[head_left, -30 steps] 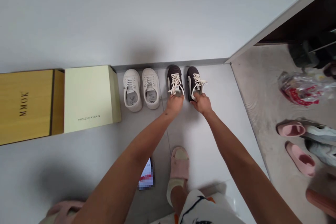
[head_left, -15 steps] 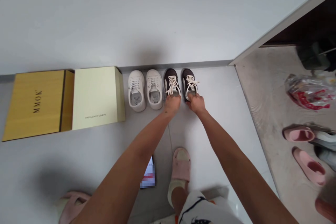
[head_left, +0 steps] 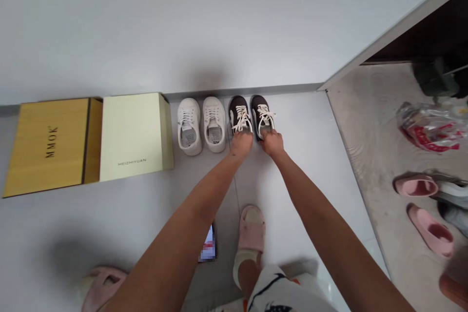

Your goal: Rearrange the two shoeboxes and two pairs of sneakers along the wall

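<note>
Two dark brown sneakers with cream laces stand side by side against the base of the wall. My left hand [head_left: 241, 144] is shut around the heel of the left sneaker [head_left: 238, 115]. My right hand [head_left: 272, 143] grips the heel of the right sneaker [head_left: 260, 113]. Just left of them stands a pair of white sneakers [head_left: 202, 125], their insoles showing grey labels. Both soles of the dark pair rest on the white tile floor [head_left: 292, 185].
A yellow MMOK box [head_left: 51, 147] and a cream MEIZHIYUAN box [head_left: 134, 136] lie left of the white sneakers. A phone [head_left: 208, 244] lies near my pink-slippered foot [head_left: 252, 230]. Rightward, past the tile edge, a rough floor [head_left: 369, 117] holds a plastic bag [head_left: 431, 127] and pink slippers [head_left: 427, 214].
My hands have moved the dark sneakers left toward the white pair and closer together. The view has also shifted slightly, and the sneakers now stand straighter.
</note>
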`<state>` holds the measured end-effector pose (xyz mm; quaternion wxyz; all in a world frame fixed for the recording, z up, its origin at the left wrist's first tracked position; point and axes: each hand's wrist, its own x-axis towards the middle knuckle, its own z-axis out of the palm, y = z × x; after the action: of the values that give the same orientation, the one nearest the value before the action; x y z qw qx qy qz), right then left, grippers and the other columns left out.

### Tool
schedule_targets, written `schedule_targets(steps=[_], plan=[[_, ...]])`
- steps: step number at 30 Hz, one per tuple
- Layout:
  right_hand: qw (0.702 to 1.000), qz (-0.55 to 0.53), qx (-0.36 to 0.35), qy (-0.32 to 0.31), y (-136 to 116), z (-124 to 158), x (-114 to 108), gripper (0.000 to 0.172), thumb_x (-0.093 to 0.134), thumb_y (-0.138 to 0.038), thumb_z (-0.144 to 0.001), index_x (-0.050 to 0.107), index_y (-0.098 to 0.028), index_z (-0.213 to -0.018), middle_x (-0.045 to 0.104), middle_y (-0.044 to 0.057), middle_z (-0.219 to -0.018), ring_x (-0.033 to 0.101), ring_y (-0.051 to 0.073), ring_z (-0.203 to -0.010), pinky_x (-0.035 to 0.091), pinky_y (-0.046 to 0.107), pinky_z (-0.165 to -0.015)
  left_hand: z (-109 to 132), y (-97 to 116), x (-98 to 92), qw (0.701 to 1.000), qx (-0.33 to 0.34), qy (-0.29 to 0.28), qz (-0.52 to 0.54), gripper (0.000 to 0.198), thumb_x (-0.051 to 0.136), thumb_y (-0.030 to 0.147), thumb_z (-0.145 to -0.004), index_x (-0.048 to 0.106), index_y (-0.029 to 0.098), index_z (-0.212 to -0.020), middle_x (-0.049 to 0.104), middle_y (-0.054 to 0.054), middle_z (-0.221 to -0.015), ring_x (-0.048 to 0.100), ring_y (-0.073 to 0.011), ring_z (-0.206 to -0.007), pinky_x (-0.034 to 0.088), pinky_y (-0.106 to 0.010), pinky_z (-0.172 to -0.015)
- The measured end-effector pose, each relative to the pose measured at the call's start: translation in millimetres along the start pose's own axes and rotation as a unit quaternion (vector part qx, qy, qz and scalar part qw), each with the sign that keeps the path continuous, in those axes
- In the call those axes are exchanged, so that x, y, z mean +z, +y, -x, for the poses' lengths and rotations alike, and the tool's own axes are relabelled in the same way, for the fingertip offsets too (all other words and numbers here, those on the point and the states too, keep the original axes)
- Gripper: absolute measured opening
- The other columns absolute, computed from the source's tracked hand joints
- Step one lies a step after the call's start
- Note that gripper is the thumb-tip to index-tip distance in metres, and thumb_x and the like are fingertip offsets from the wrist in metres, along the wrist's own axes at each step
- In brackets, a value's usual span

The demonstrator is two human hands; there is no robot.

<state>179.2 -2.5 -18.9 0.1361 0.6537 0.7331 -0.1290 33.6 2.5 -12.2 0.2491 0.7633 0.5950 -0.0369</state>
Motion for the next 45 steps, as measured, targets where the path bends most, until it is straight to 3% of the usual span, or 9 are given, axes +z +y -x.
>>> schedule_targets(steps=[9, 17, 21, 25, 29, 34, 38, 42, 45], plan=[[0.979, -0.117, 0.019, 0.168, 8, 23, 7, 0.025, 0.056, -0.032, -0.096, 0.067, -0.017, -0.113, 0.067, 0.018, -0.123, 0.055, 0.033, -0.114, 0.038, 0.047, -0.105, 81, -3, 38.1, 0.976, 0.014, 0.157, 0.152, 0.048, 0.052, 0.017, -0.095, 0.051, 0.016, -0.143, 0.054, -0.019, -0.149, 0.049, -0.0314, -0.141, 0.040, -0.049, -0.116], [0.924, -0.286, 0.066, 0.245, 22, 66, 35, 0.027, 0.054, -0.033, -0.091, 0.063, -0.018, -0.111, 0.063, 0.016, -0.121, 0.051, 0.033, -0.124, 0.043, 0.050, -0.107, 243, 18, 98.3, 0.937, -0.066, 0.025, 0.343, 0.044, 0.049, 0.015, -0.093, 0.054, 0.016, -0.137, 0.059, -0.017, -0.137, 0.058, -0.0254, -0.132, 0.047, -0.044, -0.112], [0.921, -0.302, 0.079, 0.232, 30, 86, 44, 0.031, 0.054, -0.035, -0.089, 0.063, -0.016, -0.112, 0.059, 0.021, -0.128, 0.048, 0.035, -0.131, 0.042, 0.055, -0.109, 272, 23, 112.4, 0.922, -0.109, 0.015, 0.371, 0.043, 0.049, 0.014, -0.092, 0.056, 0.015, -0.134, 0.059, -0.018, -0.136, 0.059, -0.0256, -0.130, 0.050, -0.044, -0.110], [0.922, -0.297, 0.073, 0.238, 50, 93, 40, 0.037, 0.058, -0.037, -0.087, 0.062, -0.017, -0.118, 0.054, 0.022, -0.136, 0.045, 0.036, -0.136, 0.040, 0.057, -0.112, 242, 25, 104.8, 0.925, -0.080, 0.045, 0.368, 0.044, 0.050, 0.015, -0.092, 0.056, 0.016, -0.136, 0.059, -0.017, -0.136, 0.056, -0.0249, -0.134, 0.045, -0.044, -0.115], [0.924, -0.294, 0.100, 0.223, 57, 74, 25, 0.040, 0.059, -0.037, -0.088, 0.063, -0.017, -0.122, 0.058, 0.021, -0.134, 0.044, 0.036, -0.139, 0.039, 0.057, -0.113, 168, 30, 77.0, 0.940, -0.077, 0.078, 0.325, 0.054, 0.055, 0.017, -0.091, 0.049, 0.012, -0.145, 0.052, -0.022, -0.148, 0.046, -0.0300, -0.145, 0.036, -0.049, -0.121], [0.940, -0.274, 0.140, 0.149, 21, 31, 17, 0.045, 0.061, -0.038, -0.090, 0.064, -0.016, -0.129, 0.052, 0.021, -0.145, 0.047, 0.036, -0.141, 0.041, 0.049, -0.115, 69, 29, 39.1, 0.946, -0.166, 0.112, 0.255, 0.074, 0.065, 0.019, -0.089, 0.038, 0.020, -0.157, 0.026, -0.021, -0.169, 0.028, -0.0396, -0.156, 0.032, -0.055, -0.122], [0.941, -0.278, 0.169, 0.094, -3, 14, 23, 0.040, 0.071, -0.038, -0.086, 0.068, -0.018, -0.121, 0.049, 0.019, -0.148, 0.057, 0.033, -0.132, 0.046, 0.042, -0.110, 25, 17, 25.1, 0.947, -0.201, 0.098, 0.231, 0.044, 0.068, 0.020, -0.089, 0.064, 0.019, -0.133, 0.026, -0.018, -0.170, 0.040, -0.0388, -0.149, 0.039, -0.048, -0.119], [0.887, -0.394, 0.201, 0.135, 5, 10, 25, 0.031, 0.079, -0.043, -0.076, 0.066, -0.018, -0.090, 0.064, 0.014, -0.122, 0.066, 0.027, -0.107, 0.053, 0.039, -0.098, 12, 2, 24.3, 0.920, -0.184, 0.142, 0.315, 0.019, 0.071, 0.021, -0.087, 0.073, 0.015, -0.105, 0.047, -0.021, -0.155, 0.059, -0.0355, -0.132, 0.044, -0.047, -0.115], [0.767, -0.594, 0.183, 0.158, 19, 11, 28, 0.042, 0.073, -0.060, -0.074, 0.056, -0.022, -0.081, 0.064, 0.002, -0.082, 0.064, 0.020, -0.082, 0.057, 0.034, -0.080, 9, -3, 26.1, 0.792, -0.167, 0.173, 0.562, 0.020, 0.071, 0.029, -0.088, 0.071, 0.017, -0.103, 0.069, -0.014, -0.121, 0.068, -0.0298, -0.116, 0.055, -0.045, -0.103]])
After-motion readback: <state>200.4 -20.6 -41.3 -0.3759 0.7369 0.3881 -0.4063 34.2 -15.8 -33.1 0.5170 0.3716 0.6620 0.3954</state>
